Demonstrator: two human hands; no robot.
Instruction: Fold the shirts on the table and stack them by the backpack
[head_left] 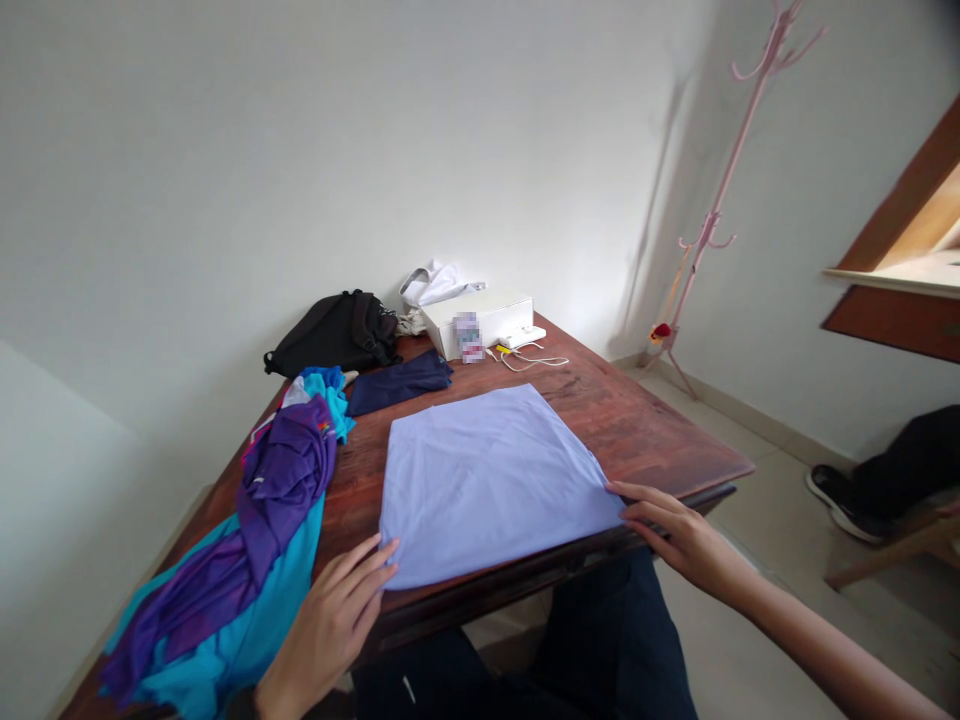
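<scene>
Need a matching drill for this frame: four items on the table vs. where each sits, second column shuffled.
Items:
1. lilac cloth
2. black bag
3. white box
4. purple garment

Places:
A. far edge, white cable beside it
B. draped over the teal garment, left side
C. spread flat, left hand and right hand at its near corners
D. far left corner

Pairs: 1-C, 2-D, 3-A, 4-B
</scene>
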